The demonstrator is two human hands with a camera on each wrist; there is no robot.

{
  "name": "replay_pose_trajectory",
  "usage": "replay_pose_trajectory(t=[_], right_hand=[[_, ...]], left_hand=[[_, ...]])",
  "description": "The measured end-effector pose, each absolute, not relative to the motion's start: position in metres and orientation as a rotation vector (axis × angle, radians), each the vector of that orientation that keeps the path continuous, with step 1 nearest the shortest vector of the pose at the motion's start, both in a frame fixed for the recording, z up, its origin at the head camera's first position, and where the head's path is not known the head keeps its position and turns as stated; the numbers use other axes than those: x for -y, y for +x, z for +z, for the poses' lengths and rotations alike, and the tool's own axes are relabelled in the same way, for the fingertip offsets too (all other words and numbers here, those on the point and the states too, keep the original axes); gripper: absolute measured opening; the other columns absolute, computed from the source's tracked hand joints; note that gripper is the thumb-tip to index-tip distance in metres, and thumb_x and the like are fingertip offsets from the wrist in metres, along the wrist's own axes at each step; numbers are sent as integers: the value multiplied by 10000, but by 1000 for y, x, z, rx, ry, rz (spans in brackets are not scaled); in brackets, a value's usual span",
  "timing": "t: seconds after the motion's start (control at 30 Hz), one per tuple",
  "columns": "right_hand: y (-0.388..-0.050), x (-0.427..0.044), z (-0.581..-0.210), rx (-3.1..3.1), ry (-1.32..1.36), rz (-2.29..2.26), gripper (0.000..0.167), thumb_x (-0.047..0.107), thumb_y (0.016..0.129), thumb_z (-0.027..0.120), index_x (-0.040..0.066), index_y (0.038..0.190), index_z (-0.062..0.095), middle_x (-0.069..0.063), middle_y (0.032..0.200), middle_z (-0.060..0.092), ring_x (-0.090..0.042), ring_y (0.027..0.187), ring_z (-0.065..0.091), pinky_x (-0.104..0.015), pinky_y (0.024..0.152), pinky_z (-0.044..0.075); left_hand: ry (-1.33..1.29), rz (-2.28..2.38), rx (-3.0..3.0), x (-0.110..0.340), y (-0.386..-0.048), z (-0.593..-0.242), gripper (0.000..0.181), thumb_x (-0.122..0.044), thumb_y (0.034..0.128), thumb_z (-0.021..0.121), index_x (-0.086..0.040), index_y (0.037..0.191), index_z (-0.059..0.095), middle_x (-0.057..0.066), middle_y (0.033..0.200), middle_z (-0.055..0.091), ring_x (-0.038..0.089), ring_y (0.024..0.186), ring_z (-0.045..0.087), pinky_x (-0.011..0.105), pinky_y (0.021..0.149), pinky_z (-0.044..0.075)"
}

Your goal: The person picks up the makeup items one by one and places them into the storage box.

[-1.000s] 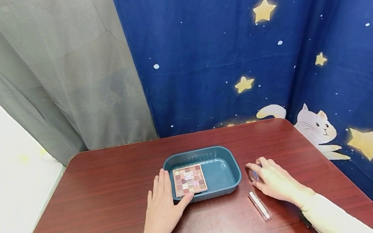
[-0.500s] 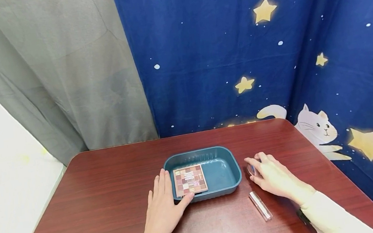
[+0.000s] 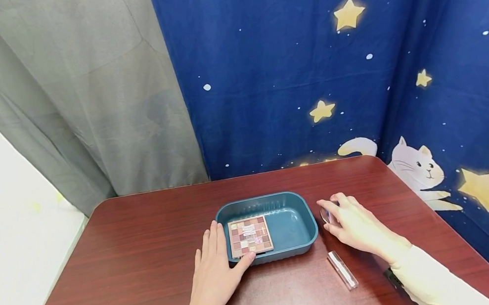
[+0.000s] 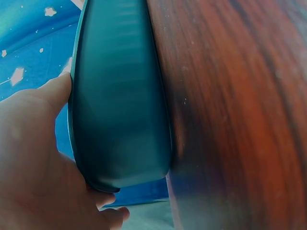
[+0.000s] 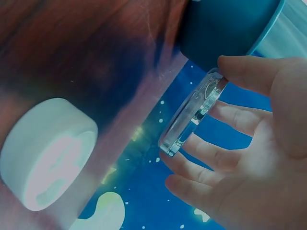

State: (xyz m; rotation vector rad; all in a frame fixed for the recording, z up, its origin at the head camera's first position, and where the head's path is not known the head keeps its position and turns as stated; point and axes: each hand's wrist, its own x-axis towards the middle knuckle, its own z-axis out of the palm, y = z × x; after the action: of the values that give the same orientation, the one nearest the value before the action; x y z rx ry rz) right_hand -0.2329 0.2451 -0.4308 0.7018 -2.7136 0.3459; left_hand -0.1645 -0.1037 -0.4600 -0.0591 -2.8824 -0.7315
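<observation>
My right hand [image 3: 361, 224] pinches a clear round compact [image 5: 194, 115] between thumb and fingertips, off the table. In the head view the compact [image 3: 329, 214] shows as a disc partly covered by the fingers, just right of the teal bin [image 3: 299, 252]. My left hand [image 3: 214, 270] rests against the bin's left end with straight fingers, its thumb touching the front rim. An eyeshadow palette [image 3: 250, 236] lies in the left part of the bin. Below the right hand, a clear slim tube [image 3: 342, 270] with a pale core lies on the table.
A white round jar-like thing [image 5: 48, 153] stands on the table in the right wrist view; the head view does not show it. The red-brown wooden table [image 3: 146, 242] ends at a blue star-patterned curtain [image 3: 271, 70] and a grey curtain [image 3: 132, 109]. A black band [image 3: 393, 278] sits by the right wrist.
My right hand has risen slightly and moved left toward the bin, bringing the compact with it. The left hand, bin, palette and tube stay put.
</observation>
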Motion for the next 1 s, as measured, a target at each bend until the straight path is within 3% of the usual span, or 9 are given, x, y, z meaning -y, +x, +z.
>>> replay_pose_trajectory(t=[1.0], right_hand=[[-243, -213, -409, 2684, 770, 362, 540, 241, 848, 798, 125, 1349, 632, -126, 1197, 546, -350, 1049, 540, -492, 778, 546]], left_hand=[[-55, -739, 2862, 104, -164, -463, 1084, -767, 859, 559, -73, 1611, 202, 91, 1675, 148, 344, 1518, 156, 650, 1144, 187]])
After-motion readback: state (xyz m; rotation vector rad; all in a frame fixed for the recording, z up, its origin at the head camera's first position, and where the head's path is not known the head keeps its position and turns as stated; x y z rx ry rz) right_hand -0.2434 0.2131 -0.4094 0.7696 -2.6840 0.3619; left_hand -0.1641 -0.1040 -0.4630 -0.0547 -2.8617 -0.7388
